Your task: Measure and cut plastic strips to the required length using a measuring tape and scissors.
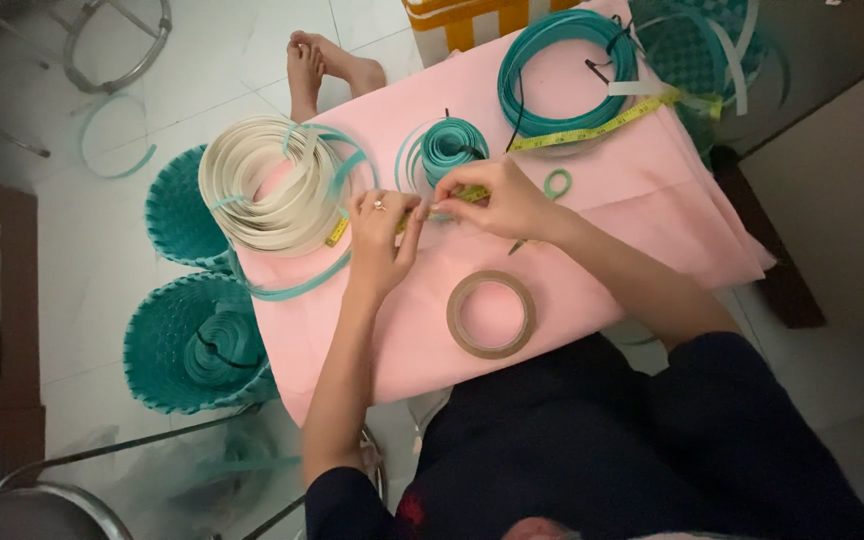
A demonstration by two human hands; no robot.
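My left hand and my right hand meet over a pink-covered table. Both pinch a yellow measuring tape together with a thin teal strip. The tape runs from my fingers up to the right, across a large teal coil. A small teal coil lies just behind my hands. A big cream coil of strip sits left of my left hand. Scissors with a teal handle lie right of my right hand.
A brown tape roll lies on the table near me. Two teal woven baskets stand on the floor at left, another at the table's far right. Another person's bare feet rest beyond the table. Metal chair frames stand at lower left.
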